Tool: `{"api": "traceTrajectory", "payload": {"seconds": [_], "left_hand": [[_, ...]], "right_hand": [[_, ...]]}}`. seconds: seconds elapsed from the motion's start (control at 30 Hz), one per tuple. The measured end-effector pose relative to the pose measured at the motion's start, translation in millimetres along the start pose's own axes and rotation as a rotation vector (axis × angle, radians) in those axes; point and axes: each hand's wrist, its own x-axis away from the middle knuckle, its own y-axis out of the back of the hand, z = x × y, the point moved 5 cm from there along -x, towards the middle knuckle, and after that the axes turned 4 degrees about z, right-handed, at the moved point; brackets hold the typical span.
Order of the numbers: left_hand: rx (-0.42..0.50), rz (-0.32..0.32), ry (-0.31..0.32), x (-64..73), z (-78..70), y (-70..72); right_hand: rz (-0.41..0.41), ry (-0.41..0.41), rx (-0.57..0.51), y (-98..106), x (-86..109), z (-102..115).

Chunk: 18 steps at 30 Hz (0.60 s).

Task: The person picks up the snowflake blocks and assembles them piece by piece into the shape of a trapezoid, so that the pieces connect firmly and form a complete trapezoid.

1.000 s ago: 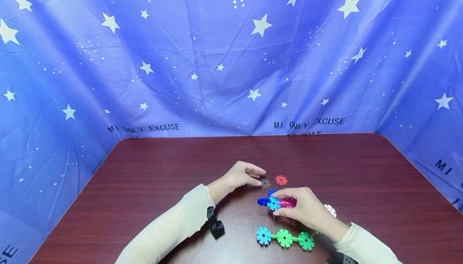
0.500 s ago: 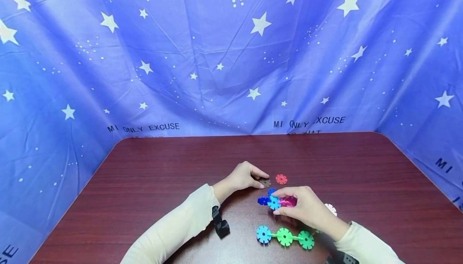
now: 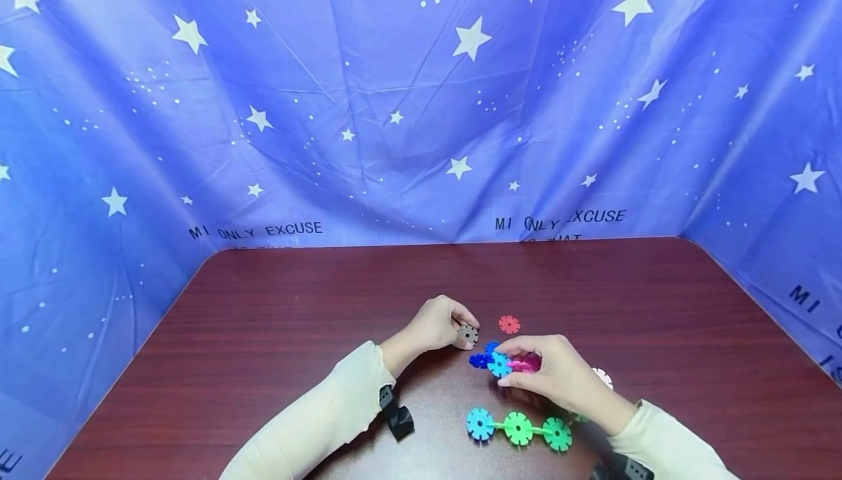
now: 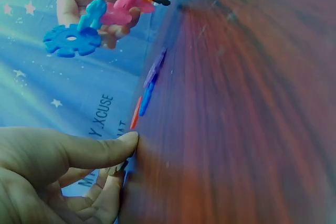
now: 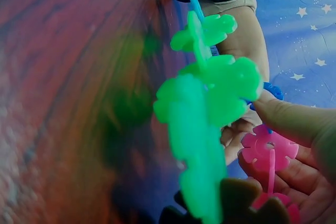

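Note:
In the head view my left hand [image 3: 437, 323] pinches a grey-brown notched disc [image 3: 471, 338], standing on edge between thumb and fingers. The left wrist view shows only a sliver of that disc at the fingertips. My right hand [image 3: 555, 369] grips a chain of interlocking discs by its pink disc [image 5: 257, 153]. A light blue disc [image 3: 498, 365] and a dark blue disc [image 3: 478, 361] stick out leftward from that grip. Part of the pink section is hidden behind the fingers. Both hands are close together but apart.
A red disc [image 3: 509, 324] lies flat behind the hands; a blue disc [image 3: 491, 348] sits just behind the held chain. Nearer the front lies a row with light blue [image 3: 479, 431], light green [image 3: 518, 436] and green [image 3: 558, 441] discs. A white disc [image 3: 601, 376] shows beyond the right wrist.
The left hand reached the grey-brown disc, took hold of it and drew it slightly left, tilting it up. The right hand with its chain has barely moved.

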Motion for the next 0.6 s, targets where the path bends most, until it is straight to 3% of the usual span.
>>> {"api": "traceTrajectory", "payload": {"seconds": [0.13, 0.33, 0.6], "left_hand": [[0.058, 0.009, 0.016, 6.1, 7.4, 5.8], [0.217, 0.074, 0.066, 22.7, 17.0, 16.2], [0.381, 0.054, 0.124, 49.8, 22.8, 29.6]], "right_hand": [[-0.004, -0.015, 0.007, 1, -1.2, 0], [-0.004, -0.045, 0.008, 1, -2.4, 0], [0.010, -0.062, -0.002, -2, -6.3, 0]]}}
